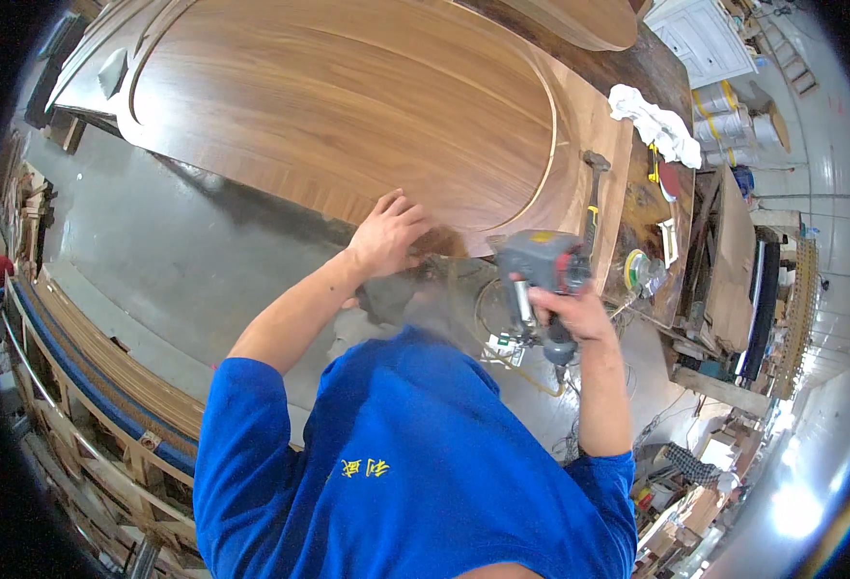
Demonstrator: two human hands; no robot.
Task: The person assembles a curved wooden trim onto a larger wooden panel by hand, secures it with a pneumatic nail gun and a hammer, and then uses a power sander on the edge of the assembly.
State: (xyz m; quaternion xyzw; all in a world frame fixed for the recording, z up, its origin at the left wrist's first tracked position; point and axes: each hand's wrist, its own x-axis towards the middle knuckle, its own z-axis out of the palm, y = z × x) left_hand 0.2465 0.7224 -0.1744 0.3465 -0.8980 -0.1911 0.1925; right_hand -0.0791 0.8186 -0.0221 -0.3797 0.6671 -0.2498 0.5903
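My right hand (575, 314) is closed round the grip of a grey and black air nail gun (541, 259), held beside the near edge of a large wooden panel (348, 106). Its nose points toward the panel's edge. At that edge, left of the nail gun, my left hand (391, 234) has its fingers bent and pressed on a small brown piece (444, 241). The piece is blurred and partly covered, so its exact shape is unclear. Curved raised moulding (552, 145) runs round the panel's face.
A hammer (594, 179) lies on the panel's right end, near a crumpled white cloth (654, 125). A roll of tape (637, 272) sits on the stained bench (652, 203). An air hose (531, 384) hangs below the nail gun. Long boards (116, 352) are stacked at the left.
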